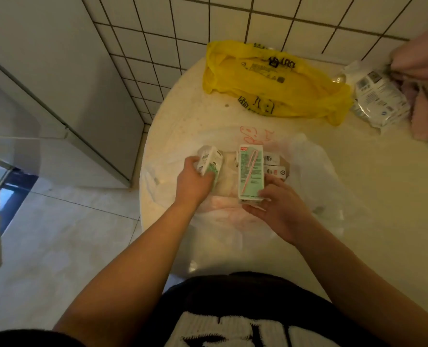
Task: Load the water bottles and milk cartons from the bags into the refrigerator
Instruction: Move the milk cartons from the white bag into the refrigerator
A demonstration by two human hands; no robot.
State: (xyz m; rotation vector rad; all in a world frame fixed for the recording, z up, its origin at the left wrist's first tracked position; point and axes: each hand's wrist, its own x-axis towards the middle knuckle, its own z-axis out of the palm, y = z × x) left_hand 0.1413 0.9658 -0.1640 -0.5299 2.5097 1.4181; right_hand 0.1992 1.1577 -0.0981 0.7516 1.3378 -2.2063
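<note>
Over the white bag (313,176): left grip (193,181) clasps one milk carton (211,160). Right grip (280,204) clasps a second carton (251,171) (straw side facing up).

Table top (358,196): cream, smooth, glossy, catching light.
White bag (308,171): thin translucent plastic, crinkled.
Yellow bag (270,78): thin plastic, creased, slight sheen, black print.
Left carton (211,160) and right carton (256,181): printed paperboard, smooth, satin. Straw (249,169) on the right one sits in clear film.
Wall tiles (233,21): white, glazed, dark grout.
Floor (58,234): pale polished tile.
Refrigerator (58,58): smooth grey, matt.
Packet (378,98): shiny plastic film.
Cloth (423,116): pink, fluffy.
</note>
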